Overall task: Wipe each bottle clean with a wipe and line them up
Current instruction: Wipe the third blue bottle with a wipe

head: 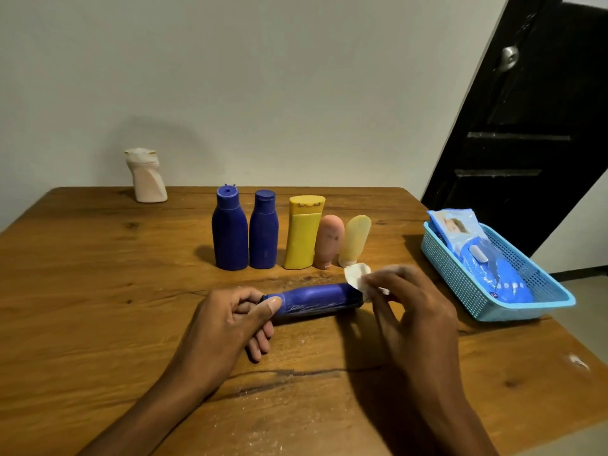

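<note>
Five bottles (291, 233) are standing lined up on the table (98, 274) (white bottle (146, 176) apart). Left hand (227, 324) is gripping the lying blue bottle (316, 301); right hand (411, 311) is pinching the wipe (357, 274) at its base.

Two bare forearms, left hand (227, 319), right hand (416, 311), no sleeves, short trimmed thumbnail

A home room: wooden table (98, 258), plain wall (263, 77), dark door (526, 143).
</note>
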